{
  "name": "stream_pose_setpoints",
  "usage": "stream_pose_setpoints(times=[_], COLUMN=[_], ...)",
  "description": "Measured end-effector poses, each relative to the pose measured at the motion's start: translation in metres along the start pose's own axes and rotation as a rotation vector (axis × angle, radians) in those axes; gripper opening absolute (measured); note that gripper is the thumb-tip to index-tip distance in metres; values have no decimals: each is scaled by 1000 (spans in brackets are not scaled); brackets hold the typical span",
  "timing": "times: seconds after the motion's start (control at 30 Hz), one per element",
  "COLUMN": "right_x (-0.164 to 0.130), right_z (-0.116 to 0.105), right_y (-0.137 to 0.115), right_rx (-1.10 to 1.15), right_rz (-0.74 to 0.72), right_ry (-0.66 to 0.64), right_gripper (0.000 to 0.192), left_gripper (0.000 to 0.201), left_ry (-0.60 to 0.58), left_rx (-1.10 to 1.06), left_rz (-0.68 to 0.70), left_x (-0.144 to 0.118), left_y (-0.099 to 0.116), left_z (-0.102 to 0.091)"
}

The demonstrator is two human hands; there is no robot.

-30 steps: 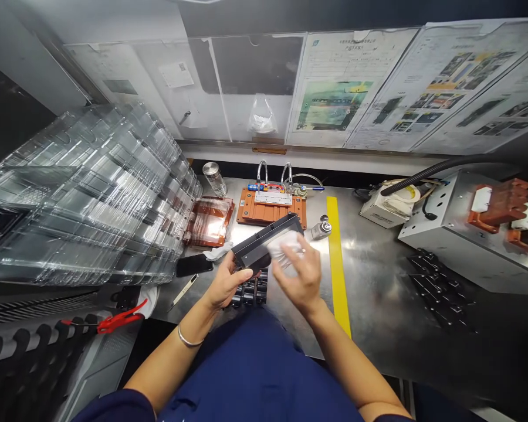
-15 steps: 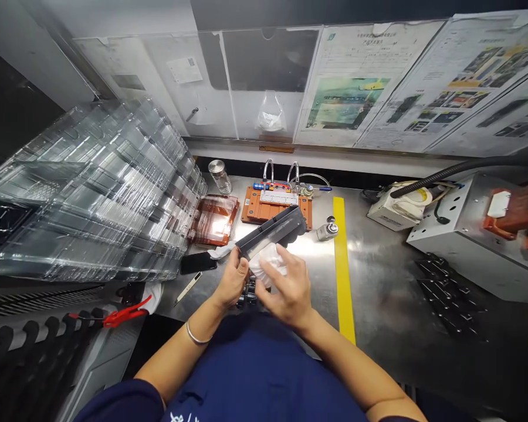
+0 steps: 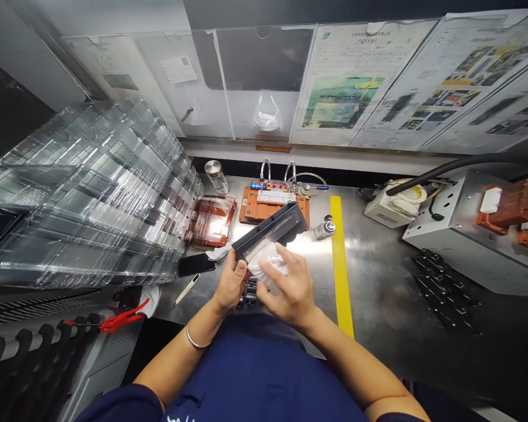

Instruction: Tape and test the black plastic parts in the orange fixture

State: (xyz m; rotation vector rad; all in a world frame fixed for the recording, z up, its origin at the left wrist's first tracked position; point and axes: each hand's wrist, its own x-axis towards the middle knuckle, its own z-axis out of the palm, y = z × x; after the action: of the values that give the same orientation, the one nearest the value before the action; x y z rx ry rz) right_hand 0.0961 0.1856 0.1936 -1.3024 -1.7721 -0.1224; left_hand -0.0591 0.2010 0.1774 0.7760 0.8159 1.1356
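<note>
My left hand (image 3: pixel 229 283) grips the near end of a long black plastic housing (image 3: pixel 270 228), its thumb along the near edge. The housing slants up to the right above the bench. A crumpled white cloth (image 3: pixel 266 262) is pinched in the fingers of my right hand (image 3: pixel 293 287) and lies against the housing's near side. Behind the housing stands an orange-brown fixture (image 3: pixel 251 211) with two metal clamp loops and a white perforated strip. Under my hands, small black parts (image 3: pixel 249 293) are partly hidden.
Stacked clear plastic trays (image 3: pixel 97 193) rise on the left, beside a transparent brown tray (image 3: pixel 212 220), a phone (image 3: pixel 196 265) and a white pen (image 3: pixel 187 289). A metal bottle (image 3: pixel 324 228) stands near the yellow tape (image 3: pixel 341 264). Black parts (image 3: pixel 444 290) and a grey metal box (image 3: pixel 457 234) are right.
The whole view has shifted slightly, so the bench things sit a little further left. Both hands keep their hold on the housing and the cloth, with almost no change in pose.
</note>
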Motion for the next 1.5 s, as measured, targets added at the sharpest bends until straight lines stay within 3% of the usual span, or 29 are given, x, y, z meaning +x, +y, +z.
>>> stream_pose_setpoints(times=[0.13, 0.33, 0.53, 0.67, 0.8, 0.97, 1.03, 1.13, 1.27, 1.3, 1.37, 1.43, 1.5], right_x=[7, -1, 19, 26, 27, 25, 27, 29, 8, -4, -32, -60, -79], right_z=[-5, -5, -28, -52, -55, -22, -10, 1, 20, 28, 49, 71, 89], right_y=[13, -3, 59, 78, 63, 12, 4, 36, 130, 150, 177, 189, 191], right_rx=[-128, -32, -295, -302, -244, -48, -12, -62, -44, -10, 7, -1, -25], right_rz=[156, -15, 290, 268, 197, -45, -69, 121, 602, 738, 946, 1029, 1059], right_ry=[189, -1, 322, 406, 291, -69, -173, -90, 103, 85, -86, -266, -362], right_gripper=[33, 32, 28, 34, 34, 29, 29, 28, 41, 45, 49, 50, 50], left_gripper=[69, 68, 60, 60, 65, 58, 56, 60, 62, 62, 62, 64, 66], left_ry=[-10, 3, -12, -27, -45, -67, -78, -55, 70, 101, 154, 189, 201], left_rx=[-11, -30, -42, -56, -21, 36, 47, 67, 59, 49, 29, 16, 9], left_rz=[-16, 11, -89, -211, -261, -211, -189, -210, -254, -267, -284, -292, -309], left_x=[-4, -4, -8, -7, -5, -5, -6, -8, -6, -5, -3, -1, -2], left_y=[2, 4, 10, 14, 12, 1, 0, 4, 15, 17, 20, 21, 22], left_z=[-2, -4, -1, -1, -3, 3, 5, 0, -18, -24, -37, -47, -54])
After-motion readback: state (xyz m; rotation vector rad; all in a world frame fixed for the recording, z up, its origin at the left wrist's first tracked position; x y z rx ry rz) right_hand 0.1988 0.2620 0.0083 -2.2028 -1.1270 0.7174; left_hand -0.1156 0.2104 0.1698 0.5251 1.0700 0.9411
